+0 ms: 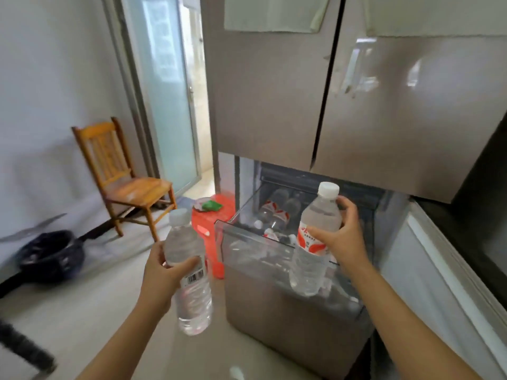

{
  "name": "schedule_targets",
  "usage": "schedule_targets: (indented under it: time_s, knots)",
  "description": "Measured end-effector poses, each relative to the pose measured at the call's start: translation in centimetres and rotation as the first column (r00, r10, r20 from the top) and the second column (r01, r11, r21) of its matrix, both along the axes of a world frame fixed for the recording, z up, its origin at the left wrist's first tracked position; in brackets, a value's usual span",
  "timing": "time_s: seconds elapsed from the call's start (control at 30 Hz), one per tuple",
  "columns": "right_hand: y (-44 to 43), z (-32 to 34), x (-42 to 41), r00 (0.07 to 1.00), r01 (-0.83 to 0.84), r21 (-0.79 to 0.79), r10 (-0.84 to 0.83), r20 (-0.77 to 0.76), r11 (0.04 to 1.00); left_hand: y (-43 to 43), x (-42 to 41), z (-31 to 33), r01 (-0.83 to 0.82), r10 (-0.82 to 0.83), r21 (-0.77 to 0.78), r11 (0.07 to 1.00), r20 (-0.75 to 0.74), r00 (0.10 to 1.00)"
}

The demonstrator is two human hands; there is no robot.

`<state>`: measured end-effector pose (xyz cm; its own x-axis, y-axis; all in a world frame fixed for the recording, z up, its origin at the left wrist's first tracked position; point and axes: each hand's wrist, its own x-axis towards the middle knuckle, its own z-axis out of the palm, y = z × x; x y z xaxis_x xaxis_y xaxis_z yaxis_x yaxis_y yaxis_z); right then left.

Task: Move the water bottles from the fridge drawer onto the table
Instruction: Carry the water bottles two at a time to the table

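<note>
So the tall brushed-metal fridge [356, 105] fills most of the view with both upper doors closed, and its bottom pull-out drawer with the clear plastic bin [288, 325] is slid open below them. Off to the left there's an orange wooden chair [129, 182] against the wall, and a red plastic stool [212, 234] just beside the drawer's left side. The right hand [345, 237] is wrapped round a clear plastic water bottle with a white cap and red-and-white label [310, 270], holding it upright right above the open drawer. The left hand [162, 272] grips a second clear white-capped water bottle [192, 297] round its middle, barcode facing the camera, up in the air left of the drawer. A few more labelled bottles [277, 213] lie on their sides at the back of the bin
</note>
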<state>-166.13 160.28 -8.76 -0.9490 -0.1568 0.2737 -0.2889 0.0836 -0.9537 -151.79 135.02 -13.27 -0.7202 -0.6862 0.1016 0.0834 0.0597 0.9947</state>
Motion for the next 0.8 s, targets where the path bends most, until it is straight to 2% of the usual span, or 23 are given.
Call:
schedule_targets:
  time_s: [0.1, 0.23, 0.4, 0.57, 0.8]
  knots:
    - [-3.7, -0.4, 1.9, 0.984, -0.171, 0.035, 0.169, 0.051, 0.985, -2.3, 5.2, -0.6, -0.159, 0.159, -0.006, 0.987, 0.069, 0.985]
    - [-9.7, -0.5, 4.6, 0.933, -0.359, 0.102, 0.356, 0.047, 0.928, -3.9, 11.5, 0.0, -0.299, 0.300, -0.026, 0.954, 0.075, 0.951]
    - [-17.2, 0.0, 9.2, 0.781, -0.623, 0.106, 0.623, 0.036, 0.775, -5.7, 20.1, 1.8, -0.488, 0.492, -0.076, 0.870, 0.053, 0.869]
    - [-22.8, 0.7, 15.8, 0.660, -0.749, 0.101, 0.750, 0.029, 0.655, -6.8, 29.9, 2.9, -0.673, 0.674, -0.049, 0.738, -0.004, 0.739]
    - [-29.6, 2.0, 28.2, 0.523, -0.846, 0.131, 0.852, 0.024, 0.516, -7.9, 43.9, 3.8, -0.765, 0.765, 0.025, 0.644, -0.022, 0.643]
